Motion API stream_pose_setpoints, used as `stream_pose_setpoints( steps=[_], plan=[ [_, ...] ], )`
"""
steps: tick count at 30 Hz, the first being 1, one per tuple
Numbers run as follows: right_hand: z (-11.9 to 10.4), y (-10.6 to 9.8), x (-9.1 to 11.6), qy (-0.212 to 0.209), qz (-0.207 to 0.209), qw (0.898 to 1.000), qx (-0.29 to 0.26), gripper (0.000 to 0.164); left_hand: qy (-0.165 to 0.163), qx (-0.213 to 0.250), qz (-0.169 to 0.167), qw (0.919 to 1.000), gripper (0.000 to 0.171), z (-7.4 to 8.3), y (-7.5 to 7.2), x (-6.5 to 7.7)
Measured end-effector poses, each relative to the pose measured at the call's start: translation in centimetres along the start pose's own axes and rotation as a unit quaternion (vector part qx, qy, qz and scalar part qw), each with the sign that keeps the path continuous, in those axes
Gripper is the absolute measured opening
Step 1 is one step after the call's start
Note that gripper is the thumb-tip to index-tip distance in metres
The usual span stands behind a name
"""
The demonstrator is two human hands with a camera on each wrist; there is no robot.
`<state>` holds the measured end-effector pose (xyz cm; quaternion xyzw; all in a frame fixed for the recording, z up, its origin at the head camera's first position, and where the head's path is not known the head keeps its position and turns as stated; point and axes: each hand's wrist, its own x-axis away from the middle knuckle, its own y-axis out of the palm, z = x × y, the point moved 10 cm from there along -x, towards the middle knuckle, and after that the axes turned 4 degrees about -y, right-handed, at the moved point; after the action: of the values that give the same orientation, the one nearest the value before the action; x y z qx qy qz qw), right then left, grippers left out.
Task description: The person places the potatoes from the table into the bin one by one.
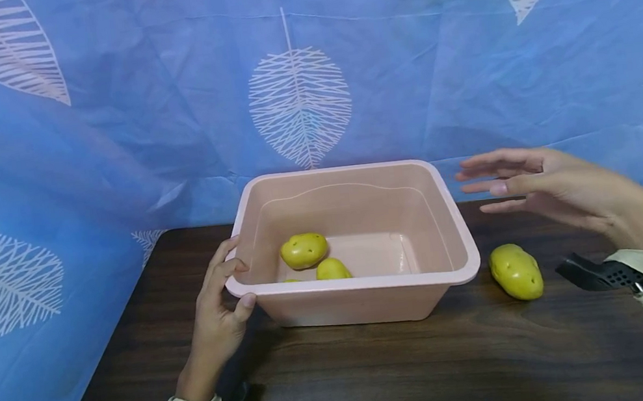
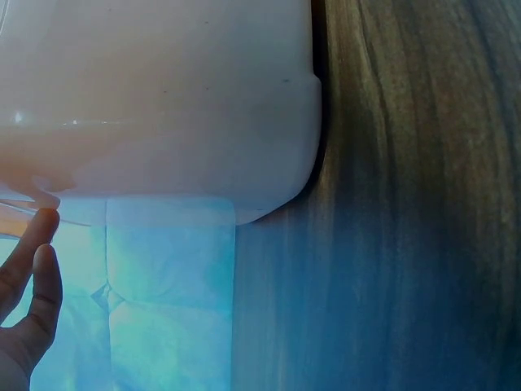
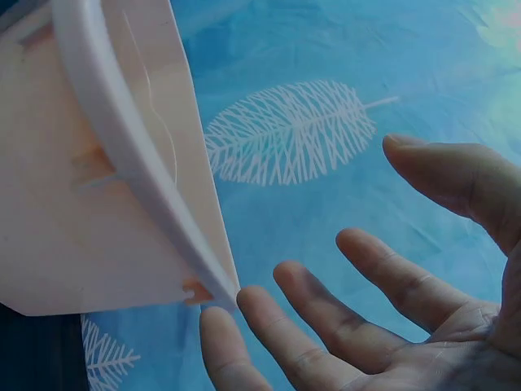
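Note:
A pale pink plastic tub (image 1: 354, 283) stands on the table in the head view. My left hand (image 1: 217, 322) grips its rim at the near left corner, fingers over the edge and thumb on the front. Inside lie a yellow potato (image 1: 304, 250) and a second potato (image 1: 332, 268), partly hidden by the near wall; a sliver of another yellow thing shows beside them. My right hand (image 1: 561, 188) hovers to the right of the tub with fingers spread and nothing in them. Below it, one more potato (image 1: 515, 272) rests on the tabletop.
The dark wood table (image 1: 410, 374) runs under everything. Behind it hangs a blue cloth (image 1: 386, 89) with white leaf prints, which also covers the left side. A black watch strap (image 1: 606, 276) sits at the right wrist.

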<state>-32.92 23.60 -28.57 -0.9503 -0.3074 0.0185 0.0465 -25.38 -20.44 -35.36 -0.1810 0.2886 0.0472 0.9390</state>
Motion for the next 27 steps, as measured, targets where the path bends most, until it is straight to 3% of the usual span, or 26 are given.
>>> stream_pose_setpoints(
  steps=[10, 13, 19, 27],
  plan=[
    [3.1, -1.6, 2.5, 0.012, 0.046, 0.999, -0.002, 0.052, -0.005, -0.006, -0.001, 1.0, 0.04, 0.0, 0.0, 0.0],
    [4.4, -2.2, 3.3, 0.031, 0.076, 0.996, 0.033, 0.05, -0.004, -0.003, -0.001, 1.0, 0.038, 0.0, 0.0, 0.1],
    [6.9, -3.5, 5.0, 0.09, 0.121, 0.979, 0.134, 0.052, -0.005, -0.009, 0.001, 0.9999, 0.039, 0.0, 0.1, 0.1],
    [9.5, -4.3, 6.5, 0.089, 0.149, 0.968, 0.18, 0.05, -0.001, -0.012, 0.001, 0.9999, 0.041, 0.0, 0.0, 0.1]
  ],
)
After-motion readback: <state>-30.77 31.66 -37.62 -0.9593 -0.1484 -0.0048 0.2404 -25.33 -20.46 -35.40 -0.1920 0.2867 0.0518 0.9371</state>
